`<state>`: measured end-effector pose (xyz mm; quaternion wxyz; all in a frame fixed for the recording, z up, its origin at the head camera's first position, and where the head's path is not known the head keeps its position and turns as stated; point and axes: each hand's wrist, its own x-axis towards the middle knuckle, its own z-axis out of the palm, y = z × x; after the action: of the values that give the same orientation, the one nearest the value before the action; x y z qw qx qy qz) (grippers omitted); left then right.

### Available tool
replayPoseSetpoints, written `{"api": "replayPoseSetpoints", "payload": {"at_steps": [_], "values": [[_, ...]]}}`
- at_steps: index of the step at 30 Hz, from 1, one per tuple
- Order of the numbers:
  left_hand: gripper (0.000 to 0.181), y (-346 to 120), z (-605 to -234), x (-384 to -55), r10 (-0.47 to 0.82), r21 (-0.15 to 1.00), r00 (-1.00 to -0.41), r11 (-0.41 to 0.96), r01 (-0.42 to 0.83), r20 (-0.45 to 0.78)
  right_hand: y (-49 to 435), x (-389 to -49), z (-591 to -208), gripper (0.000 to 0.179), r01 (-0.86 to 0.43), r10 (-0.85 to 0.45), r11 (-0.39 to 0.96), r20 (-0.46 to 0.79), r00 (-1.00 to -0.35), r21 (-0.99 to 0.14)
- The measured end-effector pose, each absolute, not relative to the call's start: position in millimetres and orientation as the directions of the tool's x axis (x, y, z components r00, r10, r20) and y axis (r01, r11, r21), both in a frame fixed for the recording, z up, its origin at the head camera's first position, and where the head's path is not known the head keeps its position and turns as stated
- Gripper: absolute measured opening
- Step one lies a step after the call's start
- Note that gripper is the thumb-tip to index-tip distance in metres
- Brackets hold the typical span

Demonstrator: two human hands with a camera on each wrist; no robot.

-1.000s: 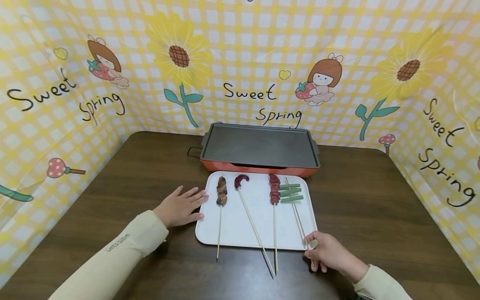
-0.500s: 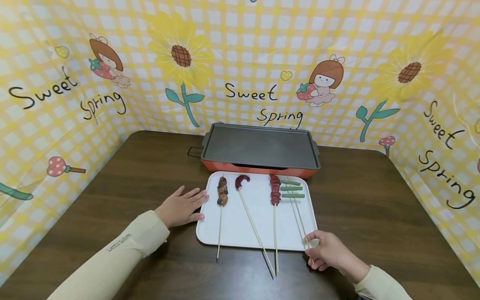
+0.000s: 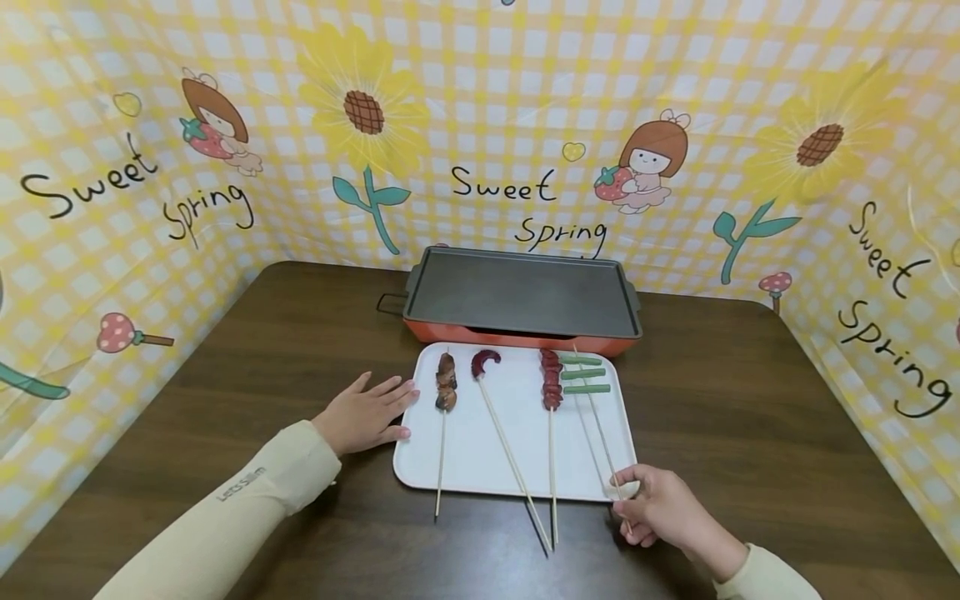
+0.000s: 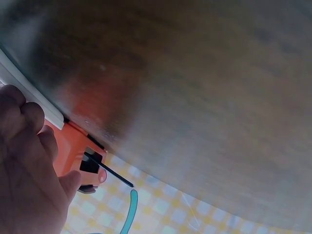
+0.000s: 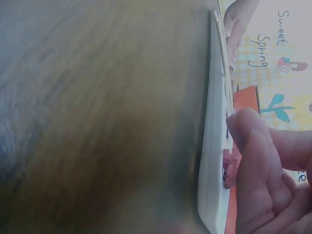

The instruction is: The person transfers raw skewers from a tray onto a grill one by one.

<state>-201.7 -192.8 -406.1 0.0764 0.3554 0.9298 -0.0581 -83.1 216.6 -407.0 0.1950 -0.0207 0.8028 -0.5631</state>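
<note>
My right hand (image 3: 663, 508), at the tray's near right corner in the head view, pinches the lower stick of a green bean skewer (image 3: 587, 375). Three green pieces sit crosswise on this skewer, over the white tray (image 3: 495, 467). My left hand (image 3: 363, 414) lies flat with spread fingers touching the tray's left edge. Close to its fingertips is a browned meat skewer (image 3: 446, 385). A curled dark red tentacle skewer (image 3: 484, 364) lies right of that. Immediately left of the green pieces is a red meat skewer (image 3: 551, 383). In the right wrist view, the curled fingers (image 5: 256, 141) hide the pinched stick.
Behind the tray stands an orange griddle (image 3: 525, 292) with a flat dark plate and a wire handle (image 3: 388, 303) on its left. Stick ends overhang the tray's front edge. A yellow checked cloth (image 3: 480, 108) encloses the brown table (image 3: 300, 333) at the back and sides.
The green bean skewer has turned slightly in my right hand, and its pieces have shifted a little toward the griddle. Its stick now stands farther from its shadow. My left hand stays in place.
</note>
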Motion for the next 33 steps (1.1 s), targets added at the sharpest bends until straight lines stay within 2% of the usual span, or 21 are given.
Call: {"api": "replayPoseSetpoints", "payload": {"at_steps": [13, 24, 33], "values": [[0.064, -189, -402, -201, 0.632, -0.078, -0.747, 0.751, 0.656, -0.207, 216, -81, -398, 0.031, 0.167, -0.252, 0.373, -0.272, -0.929, -0.913], [0.062, -187, -399, -197, 0.620, -0.072, -0.757, 0.762, 0.644, -0.209, 215, -82, -392, 0.031, 0.072, -0.266, 0.411, -0.195, -0.944, -0.909], [0.062, -187, -399, -196, 0.621, -0.084, -0.756, 0.759, 0.646, -0.204, 212, -90, -386, 0.032, 0.077, -0.211, 0.446, -0.189, -0.959, -0.892]]}}
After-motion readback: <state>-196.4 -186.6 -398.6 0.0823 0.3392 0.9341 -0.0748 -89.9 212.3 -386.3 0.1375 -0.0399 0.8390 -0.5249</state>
